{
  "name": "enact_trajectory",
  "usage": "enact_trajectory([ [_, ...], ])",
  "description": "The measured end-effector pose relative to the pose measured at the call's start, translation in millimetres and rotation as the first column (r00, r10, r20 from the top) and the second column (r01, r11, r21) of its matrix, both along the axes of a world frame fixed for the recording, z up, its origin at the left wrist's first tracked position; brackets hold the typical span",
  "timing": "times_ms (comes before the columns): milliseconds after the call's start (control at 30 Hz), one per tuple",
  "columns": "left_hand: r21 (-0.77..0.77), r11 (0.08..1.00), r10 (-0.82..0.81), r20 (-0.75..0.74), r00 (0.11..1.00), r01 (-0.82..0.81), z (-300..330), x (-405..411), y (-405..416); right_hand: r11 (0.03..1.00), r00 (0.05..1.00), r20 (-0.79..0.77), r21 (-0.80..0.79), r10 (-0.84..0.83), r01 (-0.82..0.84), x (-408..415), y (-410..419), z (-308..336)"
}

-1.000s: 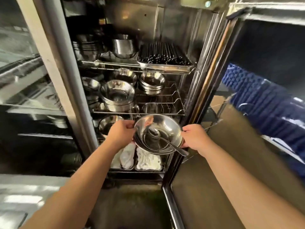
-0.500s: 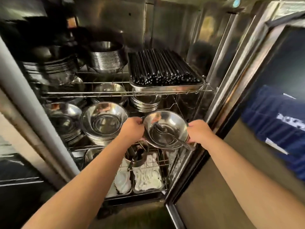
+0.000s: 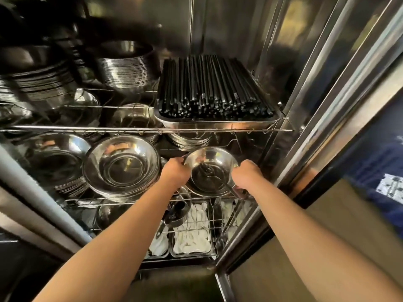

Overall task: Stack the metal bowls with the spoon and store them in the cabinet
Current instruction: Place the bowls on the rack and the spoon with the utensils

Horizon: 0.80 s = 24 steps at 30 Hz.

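Nearest us, our two forearms reach forward into the open cabinet (image 3: 309,68). Our left hand (image 3: 174,173) is closed on the left rim of the stacked metal bowls (image 3: 210,171), and our right hand (image 3: 245,173) is closed on the right rim, so the stack hangs between the two hands. The spoon (image 3: 214,176) lies inside the top bowl, its handle running toward the right hand.

Below the hands sit trays of white cloths (image 3: 192,234) on the lowest rack. Directly under the bowls runs the front wire of the middle shelf (image 3: 135,199); we cannot tell whether the stack is touching it or just above it. Just left of the left hand stands a larger bowl stack (image 3: 122,168). Beyond and above the hands, a tray of black chopsticks (image 3: 214,88) rests on the upper rack.

We judge this the storing step, nearly done. The next move calls for lowering the stack level onto the free spot right of the larger stack, keeping the spoon from sliding, then letting go.
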<state>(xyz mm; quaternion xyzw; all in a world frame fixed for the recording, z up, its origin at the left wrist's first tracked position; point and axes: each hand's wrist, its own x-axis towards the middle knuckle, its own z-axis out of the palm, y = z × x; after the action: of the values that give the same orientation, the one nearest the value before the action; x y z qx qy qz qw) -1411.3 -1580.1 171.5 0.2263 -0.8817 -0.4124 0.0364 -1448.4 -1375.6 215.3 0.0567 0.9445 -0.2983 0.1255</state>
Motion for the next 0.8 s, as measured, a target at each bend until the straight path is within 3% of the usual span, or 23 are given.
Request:
enact_trajectory([
  [300, 0.016, 1.000, -0.027, 0.073, 0.997, 0.026, -15, -20, 4, 1.000, 0.999, 0.035, 0.000, -0.012, 0.012, -17, -2, -11],
  [500, 0.040, 0.998, -0.051, 0.030, 0.998, 0.050, -15, -18, 5, 1.000, 1.000, 0.019, -0.003, -0.007, 0.007, -18, -3, -13],
  [700, 0.183, 0.980, -0.069, -0.025, 0.997, 0.072, -12, -11, 5, 1.000, 1.000, -0.019, 0.012, 0.021, -0.021, -11, -4, -13],
  [800, 0.295, 0.952, -0.069, -0.061, 0.996, 0.084, -11, -2, 5, 0.994, 0.991, -0.112, 0.090, 0.077, -0.067, -6, -9, -15],
])
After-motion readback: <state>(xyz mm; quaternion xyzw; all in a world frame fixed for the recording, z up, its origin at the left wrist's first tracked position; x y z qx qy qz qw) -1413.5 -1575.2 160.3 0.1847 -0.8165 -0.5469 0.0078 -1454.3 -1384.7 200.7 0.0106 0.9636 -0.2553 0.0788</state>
